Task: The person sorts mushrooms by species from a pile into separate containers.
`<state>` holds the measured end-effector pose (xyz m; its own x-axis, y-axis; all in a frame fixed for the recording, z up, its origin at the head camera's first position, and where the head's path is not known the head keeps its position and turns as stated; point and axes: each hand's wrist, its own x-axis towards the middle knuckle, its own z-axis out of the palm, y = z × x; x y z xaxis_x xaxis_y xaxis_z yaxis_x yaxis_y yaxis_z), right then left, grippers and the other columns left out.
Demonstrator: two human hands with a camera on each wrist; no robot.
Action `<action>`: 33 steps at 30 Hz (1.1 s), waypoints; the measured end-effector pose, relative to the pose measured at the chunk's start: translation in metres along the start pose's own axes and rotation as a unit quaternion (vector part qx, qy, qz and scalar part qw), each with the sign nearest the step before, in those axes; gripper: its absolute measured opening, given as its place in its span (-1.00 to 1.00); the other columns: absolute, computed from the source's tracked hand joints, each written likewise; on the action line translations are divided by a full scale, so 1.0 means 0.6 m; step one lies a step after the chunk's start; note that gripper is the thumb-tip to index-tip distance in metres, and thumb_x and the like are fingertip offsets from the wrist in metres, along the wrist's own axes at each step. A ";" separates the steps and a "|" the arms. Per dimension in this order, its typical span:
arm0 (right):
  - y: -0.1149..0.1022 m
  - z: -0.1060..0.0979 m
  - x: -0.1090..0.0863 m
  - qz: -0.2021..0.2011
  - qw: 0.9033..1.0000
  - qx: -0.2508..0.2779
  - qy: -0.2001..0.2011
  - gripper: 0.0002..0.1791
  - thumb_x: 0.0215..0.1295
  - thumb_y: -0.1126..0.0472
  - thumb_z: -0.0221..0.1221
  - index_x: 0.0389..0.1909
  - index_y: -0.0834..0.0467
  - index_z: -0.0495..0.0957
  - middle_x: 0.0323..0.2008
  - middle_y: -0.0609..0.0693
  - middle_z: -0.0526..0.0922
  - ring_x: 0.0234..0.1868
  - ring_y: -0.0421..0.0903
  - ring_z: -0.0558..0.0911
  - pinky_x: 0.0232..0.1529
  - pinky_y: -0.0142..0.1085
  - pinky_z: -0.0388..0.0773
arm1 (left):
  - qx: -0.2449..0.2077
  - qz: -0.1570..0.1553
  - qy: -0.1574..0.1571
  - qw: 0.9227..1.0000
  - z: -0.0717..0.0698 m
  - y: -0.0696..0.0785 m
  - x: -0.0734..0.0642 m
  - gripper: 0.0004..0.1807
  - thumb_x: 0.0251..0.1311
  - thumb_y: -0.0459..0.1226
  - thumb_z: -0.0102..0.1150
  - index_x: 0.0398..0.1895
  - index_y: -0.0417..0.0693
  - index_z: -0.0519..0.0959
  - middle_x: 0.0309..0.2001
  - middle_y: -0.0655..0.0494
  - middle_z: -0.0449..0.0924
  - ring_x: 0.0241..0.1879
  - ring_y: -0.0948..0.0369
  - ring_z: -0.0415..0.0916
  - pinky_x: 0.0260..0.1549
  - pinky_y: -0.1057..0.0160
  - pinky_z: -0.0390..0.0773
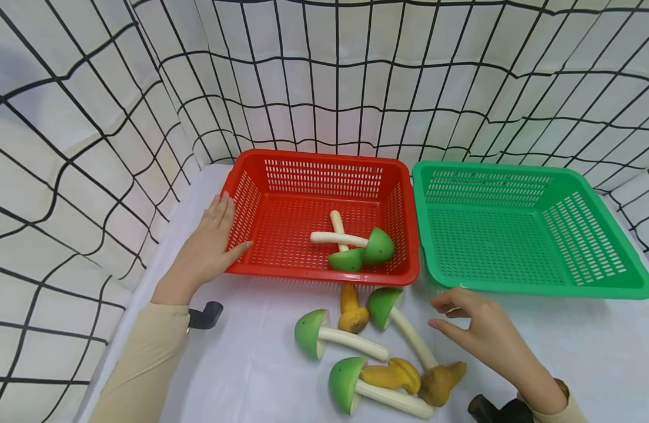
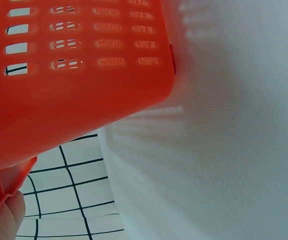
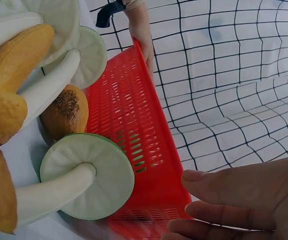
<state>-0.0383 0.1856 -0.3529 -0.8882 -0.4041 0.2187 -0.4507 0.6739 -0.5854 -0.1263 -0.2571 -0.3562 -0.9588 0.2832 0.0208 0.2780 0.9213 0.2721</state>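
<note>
My left hand (image 1: 210,241) rests on the left rim of the red basket (image 1: 324,274), fingers straight and thumb over the front corner. In the left wrist view, a fingertip touches the rim of that basket (image 2: 84,100). Two green-capped mushrooms (image 1: 378,245) lie crossed inside it. My right hand (image 1: 475,323) hovers empty by the front edge of the green basket (image 1: 541,288), fingers loosely bent and thumb apart. Left of it lies a green-capped mushroom (image 1: 385,306), its stem reaching a yellow-brown mushroom (image 1: 438,385). In the right wrist view, pale gills show under a cap (image 3: 91,185).
Two more green-capped mushrooms (image 1: 308,333) lie in front of the red basket, with a yellow mushroom (image 1: 352,311) at its front wall and another yellow mushroom (image 1: 393,374) nearer me. A black wire grid (image 1: 335,61) over white cloth stands behind and on the left.
</note>
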 end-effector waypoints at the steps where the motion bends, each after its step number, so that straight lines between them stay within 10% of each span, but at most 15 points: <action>1: 0.001 0.000 -0.001 0.002 1.000 -0.001 0.000 -0.72 -0.06 0.32 0.42 -0.28 0.09 0.62 -0.30 -0.17 0.64 -0.34 -0.21 0.66 -0.33 -0.33 0.62 | 0.000 0.001 0.000 1.000 0.000 0.000 0.000 -0.07 0.33 0.00 -0.05 0.40 -0.50 -0.21 0.45 -0.35 -0.34 0.44 -0.12 -0.47 0.37 -0.06 -0.22; 33: 0.025 0.056 -0.029 0.076 0.991 0.024 -0.105 -0.80 0.05 0.18 0.38 -0.32 0.12 0.62 -0.36 -0.17 0.64 -0.39 -0.25 0.60 -0.37 -0.37 0.59 | -0.001 0.008 0.011 1.000 0.003 -0.001 0.000 -0.07 0.31 0.00 -0.03 0.39 -0.52 -0.19 0.44 -0.37 -0.32 0.44 -0.14 -0.44 0.36 -0.07 -0.21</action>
<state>-0.0268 0.1820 -0.3920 -0.9047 -0.4241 -0.0396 -0.3041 0.7082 -0.6371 -0.1262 -0.2574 -0.3579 -0.9550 0.2930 0.0457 0.2941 0.9160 0.2729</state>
